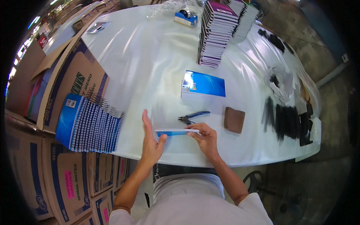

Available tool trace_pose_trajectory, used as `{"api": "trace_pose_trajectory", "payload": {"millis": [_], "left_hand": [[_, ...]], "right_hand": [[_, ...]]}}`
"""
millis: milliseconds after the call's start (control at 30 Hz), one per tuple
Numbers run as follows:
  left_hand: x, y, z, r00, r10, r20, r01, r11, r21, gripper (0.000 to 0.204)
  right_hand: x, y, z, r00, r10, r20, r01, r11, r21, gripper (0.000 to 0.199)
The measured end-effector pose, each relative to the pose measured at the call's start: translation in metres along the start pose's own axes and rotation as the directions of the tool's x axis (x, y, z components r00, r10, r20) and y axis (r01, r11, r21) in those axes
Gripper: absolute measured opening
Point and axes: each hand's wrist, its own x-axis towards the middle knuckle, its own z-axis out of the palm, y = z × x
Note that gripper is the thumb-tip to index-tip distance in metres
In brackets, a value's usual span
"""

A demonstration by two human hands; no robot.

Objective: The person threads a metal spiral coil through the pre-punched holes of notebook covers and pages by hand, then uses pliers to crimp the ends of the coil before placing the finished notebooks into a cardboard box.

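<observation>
A thin blue-covered notepad [173, 132] stands on its long edge near the front of the table, its white page edges facing up. My right hand [205, 138] pinches its right end between thumb and fingers. Against the left end rests my left hand [151, 144], fingers stretched out and thumb apart, not wrapped round it. Just beyond the pad lie blue-handled cutting pliers [198, 114]. Farther off is a small pile of blue notepads [204, 83]. A brown block [234, 120] sits to the right of my right hand.
Blue spiral notepads [99, 125] are stacked at the left beside an open carton [73, 80]. Tall piles of purple-edged notebooks [214, 41] and a blue tape dispenser [186, 19] stand at the back. Black spiral coils [287, 122] and a plastic bag [280, 85] lie right.
</observation>
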Motion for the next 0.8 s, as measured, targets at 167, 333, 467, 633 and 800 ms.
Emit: {"api": "trace_pose_trajectory", "payload": {"millis": [167, 333, 467, 633, 800], "left_hand": [[0.037, 0.062, 0.023, 0.881, 0.179, 0.438, -0.454, 0.583, 0.674, 0.070], [0.029, 0.041, 0.030, 0.874, 0.169, 0.455, -0.443, 0.664, 0.603, 0.049], [0.036, 0.055, 0.028, 0.853, 0.111, 0.511, -0.418, 0.732, 0.538, 0.049], [0.036, 0.052, 0.029, 0.864, 0.104, 0.493, -0.402, 0.733, 0.549, 0.050], [0.034, 0.049, 0.026, 0.868, 0.124, 0.481, -0.413, 0.719, 0.559, 0.052]], "right_hand": [[0.007, -0.007, -0.008, 0.994, -0.086, 0.068, 0.090, 0.994, -0.062, 0.023], [0.048, -0.037, -0.132, 0.899, -0.370, -0.234, 0.201, 0.824, -0.529, 0.035], [0.079, 0.006, -0.288, 0.670, -0.511, -0.538, -0.579, 0.093, -0.810, 0.033], [0.091, 0.029, -0.326, 0.792, -0.368, -0.487, -0.527, -0.009, -0.850, 0.030], [0.087, -0.002, -0.308, 0.807, -0.234, -0.542, -0.495, 0.231, -0.838, 0.020]]}}
